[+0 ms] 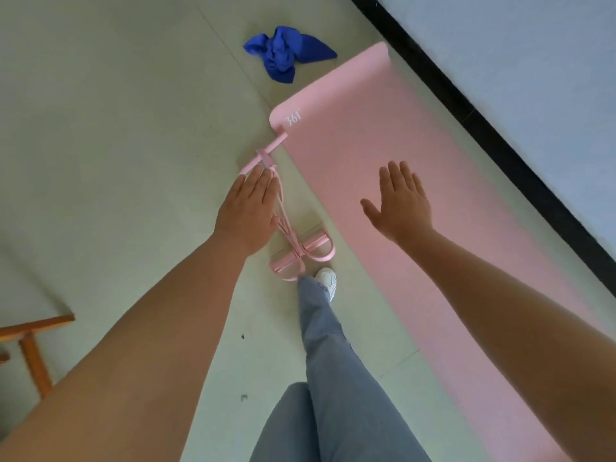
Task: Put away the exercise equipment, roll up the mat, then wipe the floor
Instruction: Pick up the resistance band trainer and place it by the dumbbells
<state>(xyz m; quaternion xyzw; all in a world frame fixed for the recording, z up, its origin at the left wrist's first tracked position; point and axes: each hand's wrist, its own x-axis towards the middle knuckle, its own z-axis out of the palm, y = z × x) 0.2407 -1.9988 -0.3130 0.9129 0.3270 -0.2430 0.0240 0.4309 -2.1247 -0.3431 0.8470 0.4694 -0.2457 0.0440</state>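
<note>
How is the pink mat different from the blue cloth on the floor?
The pink mat lies flat and spread out, while the blue cloth is crumpled in a heap. The mat looks much bigger than the cloth. The mat has "361" printed near one corner; the cloth shows no print. The mat lies beside the pink pedal puller; the cloth sits apart, beyond the mat's end. Both rest on the pale floor, untouched by either hand.

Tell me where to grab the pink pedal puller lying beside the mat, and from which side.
Probably the handle bar at the far end of the pedal puller: it is straight and lies flat on the floor. Come from above with the left hand, open and nearest; part of the bar's right end touches the mat.
</note>
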